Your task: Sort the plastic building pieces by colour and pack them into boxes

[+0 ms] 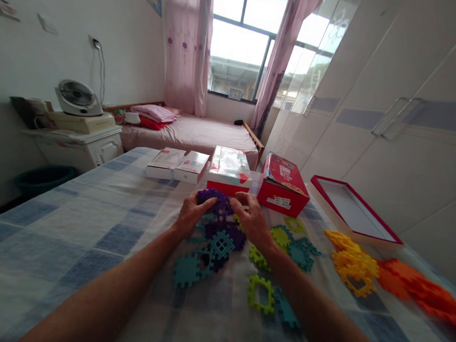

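Observation:
Purple interlocking tiles (214, 197) with notched edges are held up between my two hands. My left hand (192, 213) pinches their left side, thumb on the near face. At the right edge, the thumb and fingers of my right hand (250, 214) are closed on the same purple tiles. Below them, more purple tiles (236, 235) lie in a pile with a teal window-shaped tile (222, 244). A solid teal tile (186, 271) rests nearer to me. Lime green tiles, one a square frame (261, 295), lie under and beside my right forearm.
Yellow tiles (354, 263) and orange tiles (418, 288) are heaped to the right. Along the far side stand two small white boxes (166, 161), a larger white-and-red box (230, 168) and a red box (284, 183). An open tray-like lid (356, 208) lies at the right edge.

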A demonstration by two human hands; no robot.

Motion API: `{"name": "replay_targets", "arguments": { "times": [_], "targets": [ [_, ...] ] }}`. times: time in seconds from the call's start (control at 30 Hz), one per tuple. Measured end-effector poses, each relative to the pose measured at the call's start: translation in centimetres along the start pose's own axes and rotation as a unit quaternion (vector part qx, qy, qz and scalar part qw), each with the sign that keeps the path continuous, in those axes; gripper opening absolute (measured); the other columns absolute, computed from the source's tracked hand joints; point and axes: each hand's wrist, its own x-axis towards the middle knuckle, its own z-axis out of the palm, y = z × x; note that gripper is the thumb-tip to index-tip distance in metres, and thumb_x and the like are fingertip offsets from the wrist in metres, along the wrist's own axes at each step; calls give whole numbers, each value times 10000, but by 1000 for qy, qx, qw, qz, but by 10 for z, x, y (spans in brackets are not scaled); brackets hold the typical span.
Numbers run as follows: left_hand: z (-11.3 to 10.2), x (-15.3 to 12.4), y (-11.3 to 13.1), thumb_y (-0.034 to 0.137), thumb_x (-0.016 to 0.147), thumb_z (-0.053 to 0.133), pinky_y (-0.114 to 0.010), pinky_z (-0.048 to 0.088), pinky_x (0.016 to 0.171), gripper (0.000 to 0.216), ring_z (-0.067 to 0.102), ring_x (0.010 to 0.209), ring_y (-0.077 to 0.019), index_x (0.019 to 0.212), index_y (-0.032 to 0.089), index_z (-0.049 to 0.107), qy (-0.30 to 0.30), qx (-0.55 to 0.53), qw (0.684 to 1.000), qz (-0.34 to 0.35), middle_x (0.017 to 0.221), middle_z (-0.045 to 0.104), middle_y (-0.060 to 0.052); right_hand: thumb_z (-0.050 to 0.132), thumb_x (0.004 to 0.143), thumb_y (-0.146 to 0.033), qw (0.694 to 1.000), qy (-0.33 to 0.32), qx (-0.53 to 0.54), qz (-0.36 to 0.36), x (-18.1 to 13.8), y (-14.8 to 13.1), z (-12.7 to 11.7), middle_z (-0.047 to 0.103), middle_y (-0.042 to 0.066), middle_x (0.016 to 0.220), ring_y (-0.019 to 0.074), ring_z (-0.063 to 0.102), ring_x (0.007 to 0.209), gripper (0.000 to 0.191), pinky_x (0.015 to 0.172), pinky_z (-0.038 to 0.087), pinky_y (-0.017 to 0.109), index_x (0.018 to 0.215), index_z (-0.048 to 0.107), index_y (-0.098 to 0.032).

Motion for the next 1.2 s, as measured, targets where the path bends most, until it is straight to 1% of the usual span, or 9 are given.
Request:
{"name": "replay_targets", "arguments": {
  "times": [0.07,0.13,0.2,0.3,0.53,0.67,0.83,1.03,1.2],
  "targets": [
    [-3,5,-2,381,613,761,-303,548,651,388,651,660,-163,893,134,653,56,-34,998,12,771,702,-17,601,757,-349,984,-120,-97,-88,-12,0,-10,571,84,1136,218,494,1086,404,934,371,369,1132,576,-199],
    [-6,10,-3,372,584,774,-304,548,672,393,649,661,-153,861,122,650,98,-54,994,21,755,692,-11,634,704,-230,941,-245,-167,-164,-25,1,-14,539,74,1236,234,436,1167,517,982,322,402,1213,539,-233],
    [-9,14,-3,364,570,778,-301,548,677,396,648,663,-145,851,117,646,120,-64,990,22,757,686,-9,597,681,-136,910,-301,-206,-200,-36,3,-14,515,54,1286,232,403,1205,604,1005,288,419,1262,498,-264],
    [-11,15,-2,351,573,772,-294,549,663,382,648,667,-141,844,120,635,135,-70,988,25,773,682,-11,566,676,-107,906,-296,-228,-199,-43,6,-13,538,65,1237,227,431,1172,588,980,315,409,1245,512,-246],
    [-13,19,-2,312,582,756,-300,555,639,336,641,628,-133,817,112,625,190,-97,976,31,728,666,-12,629,695,-176,942,-211,-194,-172,-40,11,-25,533,76,1179,211,502,1090,555,949,380,362,1237,512,-218],
    [-16,23,-4,284,580,752,-294,556,637,317,637,634,-129,814,115,621,214,-109,970,37,739,665,-16,638,755,-320,963,-171,-170,-120,-28,-2,-10,532,90,1186,206,541,1044,547,910,419,344,1266,492,-192],
    [-21,26,-5,277,583,745,-282,557,630,316,636,635,-120,829,130,611,225,-109,967,41,752,658,-2,629,773,-341,948,-235,-171,-129,-14,-10,-9,463,137,1328,232,446,1208,665,1006,352,355,1357,392,-131],
    [-17,25,-6,267,561,766,-284,560,600,318,637,615,-132,797,107,625,215,-92,972,34,725,660,-15,732,638,-276,883,-358,-292,-86,-16,8,-39,428,115,1386,296,341,1282,811,1049,270,452,1369,397,-177],
    [-15,23,-5,270,566,766,-291,561,599,327,642,607,-141,815,107,630,203,-77,976,33,713,663,-14,750,605,-346,862,-387,-297,-140,-3,19,-26,408,118,1387,299,346,1261,884,1041,275,415,1386,370,-184]
  ]
}}
